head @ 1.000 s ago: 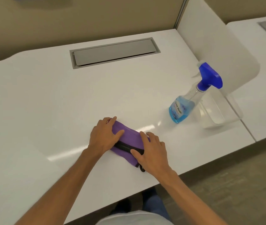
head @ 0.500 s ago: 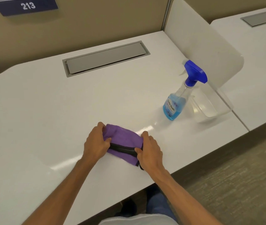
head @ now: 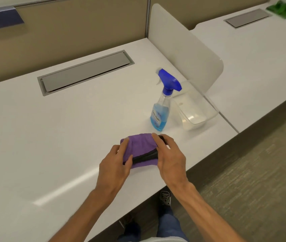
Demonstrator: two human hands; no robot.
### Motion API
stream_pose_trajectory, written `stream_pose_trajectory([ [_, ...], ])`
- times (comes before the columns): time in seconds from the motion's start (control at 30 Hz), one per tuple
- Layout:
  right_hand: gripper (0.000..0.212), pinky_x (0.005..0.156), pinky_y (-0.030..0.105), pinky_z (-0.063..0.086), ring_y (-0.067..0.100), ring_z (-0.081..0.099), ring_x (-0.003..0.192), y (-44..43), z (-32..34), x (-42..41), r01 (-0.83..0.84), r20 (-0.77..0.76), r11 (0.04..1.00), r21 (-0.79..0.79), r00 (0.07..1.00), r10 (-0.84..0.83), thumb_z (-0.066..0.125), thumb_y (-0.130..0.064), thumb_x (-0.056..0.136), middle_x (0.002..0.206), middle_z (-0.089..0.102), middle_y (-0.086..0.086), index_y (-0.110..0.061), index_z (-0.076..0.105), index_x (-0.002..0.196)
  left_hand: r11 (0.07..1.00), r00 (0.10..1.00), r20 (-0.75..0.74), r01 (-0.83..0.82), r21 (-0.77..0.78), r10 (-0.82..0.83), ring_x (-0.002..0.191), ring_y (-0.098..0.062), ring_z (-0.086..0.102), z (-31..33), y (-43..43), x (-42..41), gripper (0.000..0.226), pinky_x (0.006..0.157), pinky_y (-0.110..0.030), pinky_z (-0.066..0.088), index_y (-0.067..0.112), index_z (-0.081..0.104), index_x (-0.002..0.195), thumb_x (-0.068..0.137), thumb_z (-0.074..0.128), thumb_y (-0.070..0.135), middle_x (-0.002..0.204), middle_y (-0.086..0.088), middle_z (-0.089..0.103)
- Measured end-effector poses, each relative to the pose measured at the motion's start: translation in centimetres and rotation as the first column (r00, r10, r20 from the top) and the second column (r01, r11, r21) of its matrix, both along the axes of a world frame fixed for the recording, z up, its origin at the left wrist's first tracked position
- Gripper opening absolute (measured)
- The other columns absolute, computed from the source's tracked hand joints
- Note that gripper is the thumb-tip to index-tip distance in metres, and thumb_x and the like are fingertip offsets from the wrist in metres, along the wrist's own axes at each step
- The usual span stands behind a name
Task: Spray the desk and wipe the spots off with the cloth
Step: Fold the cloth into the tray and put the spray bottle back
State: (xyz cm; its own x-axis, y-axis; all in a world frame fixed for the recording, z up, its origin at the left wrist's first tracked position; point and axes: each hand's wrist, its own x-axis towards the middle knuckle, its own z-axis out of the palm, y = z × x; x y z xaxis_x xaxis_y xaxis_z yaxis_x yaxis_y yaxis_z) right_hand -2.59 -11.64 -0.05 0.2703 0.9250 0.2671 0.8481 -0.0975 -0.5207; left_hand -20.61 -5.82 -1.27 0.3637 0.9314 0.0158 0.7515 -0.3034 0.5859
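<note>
A folded purple cloth with a black edge lies on the white desk near the front edge. My left hand grips its left side, fingers on top and thumb on the black edge. My right hand holds its right side, fingers curled over the far end. Just behind the cloth stands a clear spray bottle with blue liquid and a blue trigger head, untouched by either hand.
A clear plastic tub sits right of the bottle against a white divider panel. A grey cable hatch is set into the desk's back. Beyond the divider is another desk with something green at its far corner.
Both hands have carried the cloth to the right, closer to the spray bottle. The grip on its two sides is unchanged.
</note>
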Motion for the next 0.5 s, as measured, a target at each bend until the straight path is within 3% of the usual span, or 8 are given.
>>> stream_pose_trajectory([
  [0.1, 0.048, 0.078, 0.032, 0.063, 0.028, 0.070, 0.107, -0.3, 1.7, 3.7, -0.015, 0.134, 0.998, 0.067, 0.991, 0.006, 0.043, -0.031, 0.098, 0.125, 0.067, 0.020, -0.009, 0.065, 0.135, 0.999, 0.999, 0.026, 0.039, 0.028, -0.040, 0.090, -0.026, 0.070, 1.2, -0.1, 4.2, 0.067, 0.073, -0.027, 0.053, 0.008, 0.049, 0.147, 0.089, 0.076, 0.028, 0.115, -0.016, 0.070],
  [0.27, 0.060, 0.078, 0.041, 0.063, 0.036, 0.073, 0.102, -0.1, 3.7, 10.3, -0.055, 0.263, 0.989, 0.136, 0.965, 0.018, 0.032, -0.043, 0.102, 0.121, 0.069, 0.027, -0.003, 0.068, 0.130, 0.997, 0.991, 0.118, 0.067, 0.032, -0.070, 0.099, -0.027, 0.070, 3.0, -0.2, 11.5, 0.068, 0.085, -0.036, 0.060, 0.009, 0.048, 0.148, 0.090, 0.075, 0.033, 0.124, -0.015, 0.068],
  [0.4, 0.050, 0.076, 0.042, 0.065, 0.037, 0.071, 0.105, 1.0, 4.6, 15.8, -0.035, 0.305, 0.990, 0.134, 0.952, -0.008, 0.046, -0.038, 0.099, 0.126, 0.067, 0.026, -0.005, 0.068, 0.130, 0.996, 0.978, 0.193, 0.076, 0.038, -0.082, 0.104, -0.024, 0.068, 4.0, 0.2, 17.0, 0.065, 0.088, -0.027, 0.053, 0.012, 0.047, 0.147, 0.092, 0.072, 0.036, 0.128, -0.013, 0.066],
  [0.5, 0.049, 0.073, 0.041, 0.064, 0.037, 0.071, 0.103, 2.9, 5.1, 19.8, -0.040, 0.346, 0.985, 0.169, 0.938, -0.022, 0.042, -0.032, 0.096, 0.127, 0.067, 0.024, -0.006, 0.070, 0.129, 0.999, 0.962, 0.268, 0.047, 0.012, -0.049, 0.099, -0.015, 0.062, 4.8, 1.4, 21.2, 0.060, 0.086, -0.022, 0.048, 0.014, 0.049, 0.143, 0.092, 0.071, 0.038, 0.121, -0.009, 0.068],
])
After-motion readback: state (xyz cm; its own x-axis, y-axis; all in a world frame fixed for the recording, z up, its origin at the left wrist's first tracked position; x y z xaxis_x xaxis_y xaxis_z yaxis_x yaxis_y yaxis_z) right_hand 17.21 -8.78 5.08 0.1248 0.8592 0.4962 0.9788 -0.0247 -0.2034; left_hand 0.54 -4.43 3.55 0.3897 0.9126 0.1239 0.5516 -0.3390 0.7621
